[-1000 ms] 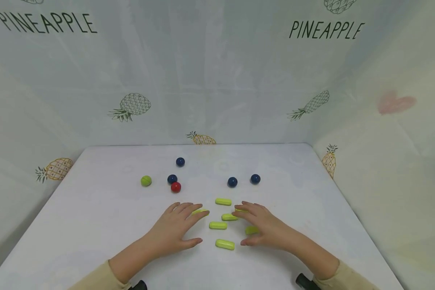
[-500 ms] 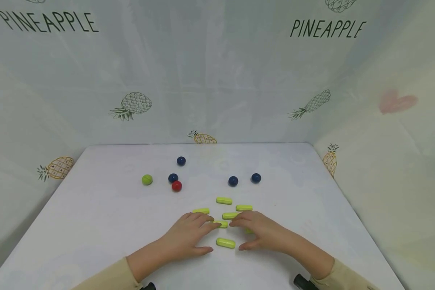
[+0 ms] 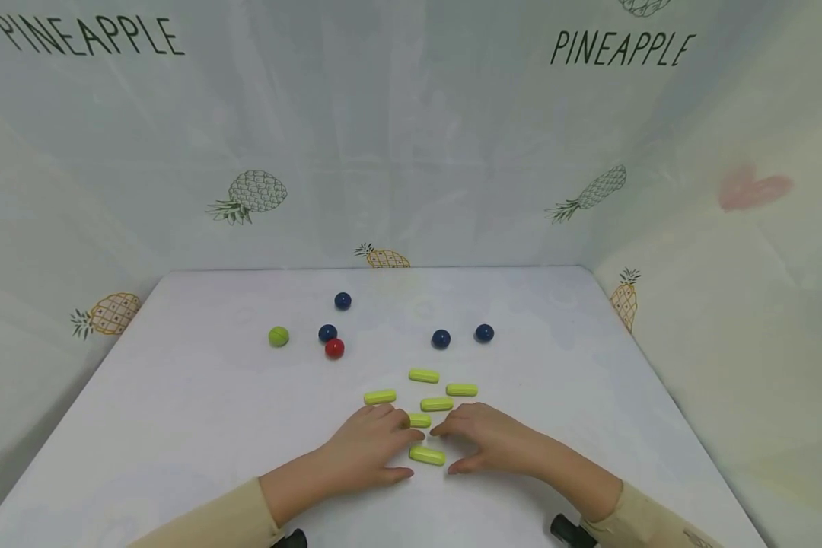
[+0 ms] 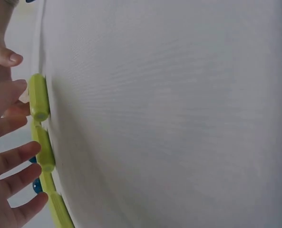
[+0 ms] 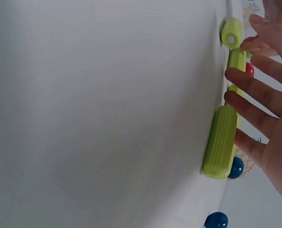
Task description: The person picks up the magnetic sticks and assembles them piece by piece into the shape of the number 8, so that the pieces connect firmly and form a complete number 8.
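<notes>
Short yellow-green rods with grooved sides lie loosely about the middle of the white table. The nearest rod (image 3: 427, 455) lies between my two hands. My left hand (image 3: 372, 449) reaches in from the left, fingers extended, partly covering another rod (image 3: 421, 420). From the right comes my right hand (image 3: 496, 441), its fingers spread with the thumb apart. In the left wrist view, my left fingers (image 4: 22, 159) are spread beside several rods, holding none. Loosely spread fingers (image 5: 259, 102) of my right hand stand near a rod (image 5: 220, 142) in the right wrist view; whether they touch it is unclear.
Farther back are a green ball (image 3: 278, 336), a red ball (image 3: 334, 348) close against a dark blue ball (image 3: 327, 333), and several other blue balls, one (image 3: 484, 333) at the right. White pineapple-print cloth (image 3: 411, 152) hangs behind and beside the table (image 3: 199, 365).
My left hand has moved right and slightly nearer to me, uncovering the left rod. My right hand has drawn slightly left and nearer, uncovering one rod and now hiding another.
</notes>
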Demonstrator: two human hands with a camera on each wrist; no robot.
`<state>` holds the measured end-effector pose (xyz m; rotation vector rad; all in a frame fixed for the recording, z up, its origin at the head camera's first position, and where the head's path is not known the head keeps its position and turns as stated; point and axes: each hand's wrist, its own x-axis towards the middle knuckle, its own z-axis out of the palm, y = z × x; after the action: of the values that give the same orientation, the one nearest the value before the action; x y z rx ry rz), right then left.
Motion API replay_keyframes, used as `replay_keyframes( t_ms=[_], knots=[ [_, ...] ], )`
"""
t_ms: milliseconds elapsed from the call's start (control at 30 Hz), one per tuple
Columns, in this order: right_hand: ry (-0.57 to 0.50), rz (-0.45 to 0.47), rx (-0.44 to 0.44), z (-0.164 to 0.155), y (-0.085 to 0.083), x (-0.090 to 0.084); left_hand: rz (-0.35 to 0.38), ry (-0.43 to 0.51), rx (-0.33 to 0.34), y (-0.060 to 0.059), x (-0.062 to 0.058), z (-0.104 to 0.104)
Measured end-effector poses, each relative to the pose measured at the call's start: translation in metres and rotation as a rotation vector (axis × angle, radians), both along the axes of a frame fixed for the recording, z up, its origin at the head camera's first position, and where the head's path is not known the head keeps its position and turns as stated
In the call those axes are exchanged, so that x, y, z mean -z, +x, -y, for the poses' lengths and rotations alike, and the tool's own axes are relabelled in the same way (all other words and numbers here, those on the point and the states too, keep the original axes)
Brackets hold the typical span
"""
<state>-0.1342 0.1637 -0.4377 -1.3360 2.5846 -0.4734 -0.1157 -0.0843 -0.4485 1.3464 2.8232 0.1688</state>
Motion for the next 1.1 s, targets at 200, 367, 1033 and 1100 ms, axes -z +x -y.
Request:
replay_keyframes(
  t_ms=[200, 367, 1033, 1100],
  knots=[
    [0.002, 0.004, -0.016, 0.001, 0.000, 0.001, 0.013, -0.039, 0.012, -0.002, -0.001, -0.007],
    [0.006, 0.007, -0.022, 0.002, -0.002, 0.003, 0.015, -0.053, 0.014, -0.006, 0.002, -0.011],
    [0.047, -0.004, -0.031, 0.007, -0.005, -0.004, 0.032, 0.021, -0.061, -0.014, 0.005, -0.015],
    [0.049, -0.007, -0.027, 0.008, -0.007, -0.007, 0.030, 0.027, -0.072, -0.014, 0.002, -0.012]
  ],
)
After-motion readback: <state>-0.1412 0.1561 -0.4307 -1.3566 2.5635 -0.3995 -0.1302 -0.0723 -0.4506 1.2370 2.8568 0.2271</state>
